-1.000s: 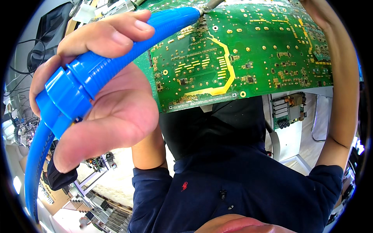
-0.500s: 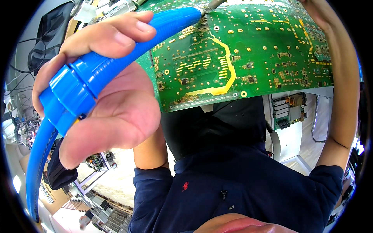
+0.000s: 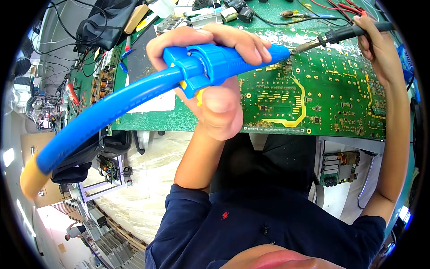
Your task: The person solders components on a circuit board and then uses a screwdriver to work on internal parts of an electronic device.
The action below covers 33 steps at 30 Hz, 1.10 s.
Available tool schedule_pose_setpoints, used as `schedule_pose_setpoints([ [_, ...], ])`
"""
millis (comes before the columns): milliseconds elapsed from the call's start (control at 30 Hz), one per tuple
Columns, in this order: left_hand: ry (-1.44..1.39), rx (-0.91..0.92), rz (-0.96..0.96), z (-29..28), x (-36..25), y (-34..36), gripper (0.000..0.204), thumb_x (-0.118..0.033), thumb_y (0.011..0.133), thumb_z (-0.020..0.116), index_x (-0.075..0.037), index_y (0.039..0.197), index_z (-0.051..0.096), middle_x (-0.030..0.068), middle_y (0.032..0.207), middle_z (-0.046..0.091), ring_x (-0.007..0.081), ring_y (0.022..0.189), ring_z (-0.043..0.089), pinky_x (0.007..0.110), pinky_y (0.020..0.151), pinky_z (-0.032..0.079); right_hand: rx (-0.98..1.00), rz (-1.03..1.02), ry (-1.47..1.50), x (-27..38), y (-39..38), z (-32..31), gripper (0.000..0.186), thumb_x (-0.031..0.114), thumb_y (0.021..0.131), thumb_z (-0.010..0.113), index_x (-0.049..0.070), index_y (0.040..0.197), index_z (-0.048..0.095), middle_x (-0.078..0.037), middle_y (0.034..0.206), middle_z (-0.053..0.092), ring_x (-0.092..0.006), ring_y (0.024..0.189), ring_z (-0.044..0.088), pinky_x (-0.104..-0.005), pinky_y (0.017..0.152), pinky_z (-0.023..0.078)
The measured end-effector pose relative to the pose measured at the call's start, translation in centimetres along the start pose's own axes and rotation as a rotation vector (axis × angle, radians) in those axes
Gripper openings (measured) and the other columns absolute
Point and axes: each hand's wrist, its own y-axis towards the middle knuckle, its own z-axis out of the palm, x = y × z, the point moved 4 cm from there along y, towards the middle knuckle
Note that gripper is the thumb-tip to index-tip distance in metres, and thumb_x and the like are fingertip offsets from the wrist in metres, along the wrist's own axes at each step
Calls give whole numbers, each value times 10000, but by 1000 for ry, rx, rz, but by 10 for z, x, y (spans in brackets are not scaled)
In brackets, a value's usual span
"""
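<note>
A long blue solder sucker (image 3: pixel 215 62) with a yellow end lies in my left hand (image 3: pixel 219 96), fingers wrapped over its body and thumb underneath. Its plunger end sticks out to the lower left. From the right, my right hand (image 3: pixel 378 56) grips a black-handled soldering iron (image 3: pixel 331 37). The iron's metal tip and the sucker's nozzle meet, or nearly so, over the far part of a large green circuit board (image 3: pixel 331 107). That board carries gold tracks and many small parts. Whether the iron touches a joint is too small to tell.
On the green bench mat (image 3: pixel 150 121) left of the board are a white sheet (image 3: pixel 154 102) and another populated board (image 3: pixel 105 71). A black bag (image 3: pixel 107 22), cables and small parts lie at the back. A person (image 3: pixel 75 230) is far off at lower left.
The view has shifted, with more of the bench now showing. My left hand and the solder sucker appear further right and smaller. The iron and my right hand show more fully.
</note>
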Motion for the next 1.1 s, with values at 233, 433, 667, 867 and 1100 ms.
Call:
schedule_pose_setpoints([
  [233,-93,-61,-45,3,6,1,924,-882,789,346,-142,1343,349,164,889,574,308,791,612,496,777,530,-11,-3,2,-6,2,-7,262,356,948,618,112,858,592,68,560,416,-21,456,359,-197,432,254],
  [433,-27,-94,45,6,8,5,741,-784,896,337,-108,1181,435,169,763,583,309,641,615,483,636,561,-34,-9,-32,0,-1,-2,307,378,944,627,130,785,542,76,548,415,-19,444,358,-189,440,256],
  [667,4,-121,52,7,6,3,793,-813,881,292,-85,1156,443,184,724,590,326,596,618,507,594,570,-154,98,71,22,-16,10,217,192,917,575,36,767,563,3,509,483,-84,374,414,-227,353,317],
  [867,97,-146,14,10,-4,7,751,-775,917,276,-83,1128,478,214,723,599,349,579,624,529,598,578,-133,5,65,18,-17,10,219,185,921,576,33,763,563,-3,515,489,-86,381,427,-226,358,323],
  [1100,290,23,-20,-1,-12,22,347,-292,976,433,35,1087,465,462,1091,543,413,824,708,491,676,614,-127,-75,101,18,-15,6,193,152,909,587,50,749,552,-1,499,488,-86,367,439,-219,341,332],
])
